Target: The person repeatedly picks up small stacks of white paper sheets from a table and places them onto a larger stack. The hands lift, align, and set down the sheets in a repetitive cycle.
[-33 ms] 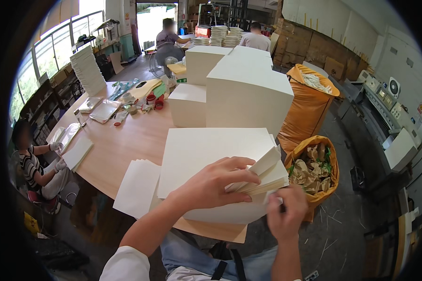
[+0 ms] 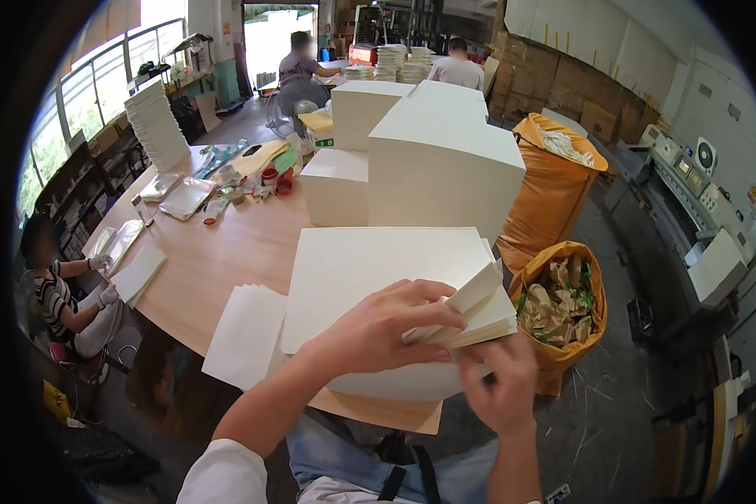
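Observation:
In front of me a large stack of blank off-white paper (image 2: 378, 269) lies on the table. My left hand (image 2: 391, 323) rests over its near right part, thumb and fingers closed round a bunch of sheets (image 2: 483, 311) whose corners are bent up and fanned. Just below the fanned edges is my right hand (image 2: 502, 382), smeared by motion with its fingers curled. Something small and dark shows at its fingertips, too blurred to name. A smaller pile of white sheets (image 2: 245, 336) lies left of the stack.
Taller paper stacks (image 2: 445, 181) stand behind. Two orange sacks, one with crumpled brown paper (image 2: 598, 323), one with white strips (image 2: 554, 202), stand to the right. Tape rolls and plastic bags (image 2: 189, 197) lie on the wooden table (image 2: 227, 239). A gloved co-worker (image 2: 76, 290) sits at left.
My right hand has moved left, in under the fanned corners of the sheets. My left hand keeps its hold in nearly the same place.

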A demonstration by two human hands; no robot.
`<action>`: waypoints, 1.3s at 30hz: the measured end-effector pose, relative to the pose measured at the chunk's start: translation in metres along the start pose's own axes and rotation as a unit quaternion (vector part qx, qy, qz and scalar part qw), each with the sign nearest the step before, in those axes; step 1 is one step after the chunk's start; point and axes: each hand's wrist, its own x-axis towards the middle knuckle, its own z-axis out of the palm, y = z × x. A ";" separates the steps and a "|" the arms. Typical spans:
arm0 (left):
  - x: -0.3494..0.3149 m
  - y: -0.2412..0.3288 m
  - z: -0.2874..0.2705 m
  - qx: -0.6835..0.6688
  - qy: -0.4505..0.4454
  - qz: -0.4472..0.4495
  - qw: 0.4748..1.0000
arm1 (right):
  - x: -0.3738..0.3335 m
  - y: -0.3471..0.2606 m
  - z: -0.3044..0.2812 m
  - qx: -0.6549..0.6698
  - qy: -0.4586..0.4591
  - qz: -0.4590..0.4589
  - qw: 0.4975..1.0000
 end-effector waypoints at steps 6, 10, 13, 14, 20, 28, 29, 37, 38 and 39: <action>0.000 0.010 0.008 0.169 -0.056 0.108 0.978 | -0.010 0.001 0.001 0.034 -0.135 0.016 0.990; 0.002 0.009 0.010 0.163 -0.054 0.038 0.984 | -0.005 0.000 -0.002 0.007 -0.140 -0.012 0.990; 0.005 0.003 0.011 0.174 -0.047 0.044 0.983 | 0.000 -0.007 -0.002 0.002 -0.137 0.005 0.991; 0.007 0.002 0.011 0.174 -0.047 0.040 0.983 | -0.001 -0.004 -0.001 0.001 -0.133 0.003 0.991; 0.004 0.000 0.014 0.193 -0.024 0.042 0.980 | -0.014 0.003 -0.024 -0.062 -0.026 0.154 0.986; 0.007 0.011 0.008 0.072 -0.027 -0.027 0.997 | 0.024 -0.018 -0.040 -0.065 -0.094 0.212 0.970; 0.007 0.010 0.006 0.083 -0.028 -0.008 0.996 | 0.027 -0.027 -0.033 -0.049 -0.064 0.190 0.978; 0.004 0.000 0.010 0.073 -0.002 0.003 0.997 | 0.021 0.004 0.002 0.264 0.036 0.239 0.934; 0.005 0.001 0.009 0.065 -0.005 -0.006 0.998 | 0.021 0.005 0.000 0.149 0.008 0.203 0.968; 0.005 0.002 0.008 0.058 -0.008 -0.016 0.998 | 0.023 0.005 -0.002 0.241 0.014 0.238 0.941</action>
